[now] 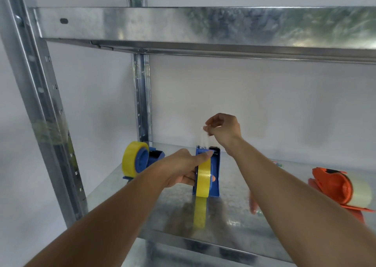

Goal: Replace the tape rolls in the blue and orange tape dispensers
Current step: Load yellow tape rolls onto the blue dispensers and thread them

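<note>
**Blue dispenser threaded at mid-shelf**

Blue tape dispenser (211,171) stands on the metal shelf (234,216), gripped by our left hand (183,169), thumb at the cutter end over the yellow roll (204,180). Right hand (222,130) above it pinches the clear tape end (203,138). A second blue dispenser (140,161) sits to the left, an orange dispenser (337,187) well to the right.

I find no legible text, label, brand, number or sign on the dispensers, the tape rolls or the metal shelf (234,211) from this view.
</note>
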